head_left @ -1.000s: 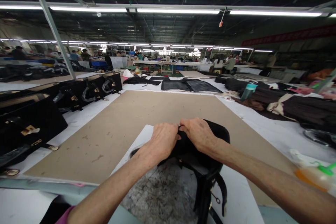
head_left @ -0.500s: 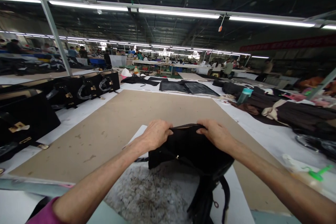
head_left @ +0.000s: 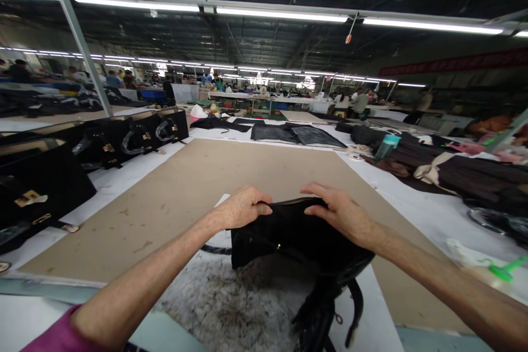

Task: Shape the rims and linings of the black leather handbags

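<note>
A black handbag (head_left: 297, 239) with gold hardware stands on a stained white board (head_left: 247, 302) at the near edge of the table. My left hand (head_left: 243, 208) is closed on the left end of the bag's top rim. My right hand (head_left: 340, 212) grips the right part of the rim, thumb bent over the edge and fingers curled behind it. The bag's mouth is held between both hands. Black straps (head_left: 325, 313) hang from the bag toward me.
A large brown cardboard sheet (head_left: 231, 187) covers the table. Finished black handbags (head_left: 132, 137) line the left side. Dark leather pieces (head_left: 297, 135) lie at the far end, a teal bottle (head_left: 386, 146) and dark fabric to the right, a green-capped bottle (head_left: 495, 272) near right. People work at distant tables.
My hands moved apart from the middle of the bag to its two ends, spreading the top rim. The bag rose and turned with its side facing me.
</note>
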`<state>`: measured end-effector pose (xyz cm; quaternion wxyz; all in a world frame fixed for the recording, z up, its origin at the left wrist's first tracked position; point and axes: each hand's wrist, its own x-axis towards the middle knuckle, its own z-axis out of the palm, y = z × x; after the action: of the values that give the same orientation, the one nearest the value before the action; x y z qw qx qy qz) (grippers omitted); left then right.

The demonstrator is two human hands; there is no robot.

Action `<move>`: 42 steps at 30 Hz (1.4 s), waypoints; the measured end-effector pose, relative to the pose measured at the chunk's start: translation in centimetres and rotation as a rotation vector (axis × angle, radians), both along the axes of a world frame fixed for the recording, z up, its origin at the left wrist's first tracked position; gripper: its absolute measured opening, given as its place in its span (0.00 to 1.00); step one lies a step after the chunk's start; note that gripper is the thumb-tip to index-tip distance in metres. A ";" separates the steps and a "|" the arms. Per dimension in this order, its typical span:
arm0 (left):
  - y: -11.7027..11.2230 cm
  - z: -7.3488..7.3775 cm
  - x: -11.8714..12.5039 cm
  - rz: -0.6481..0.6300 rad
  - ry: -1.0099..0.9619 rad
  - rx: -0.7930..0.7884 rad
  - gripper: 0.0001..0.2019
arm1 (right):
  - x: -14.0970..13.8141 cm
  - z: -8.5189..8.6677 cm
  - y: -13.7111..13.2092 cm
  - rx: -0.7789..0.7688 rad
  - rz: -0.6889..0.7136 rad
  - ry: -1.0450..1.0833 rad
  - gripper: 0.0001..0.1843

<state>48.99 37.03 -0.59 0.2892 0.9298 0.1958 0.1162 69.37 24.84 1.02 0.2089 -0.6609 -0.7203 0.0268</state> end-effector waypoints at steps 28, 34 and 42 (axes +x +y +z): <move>-1.3 0.5 -0.2 0.088 0.038 0.197 0.10 | -2.4 -0.2 1.3 0.007 -0.038 -0.156 0.09; -1.4 0.4 -0.2 0.090 0.033 0.237 0.12 | -2.3 -0.4 1.6 0.024 -0.053 -0.133 0.09; -2.2 0.6 -0.1 0.135 0.146 0.336 0.12 | -2.5 -0.3 1.8 0.024 -0.147 -0.125 0.07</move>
<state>48.94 34.82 0.06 0.1065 0.9557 0.2562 0.0987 66.84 26.60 0.69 0.1727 -0.7099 -0.6817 -0.0385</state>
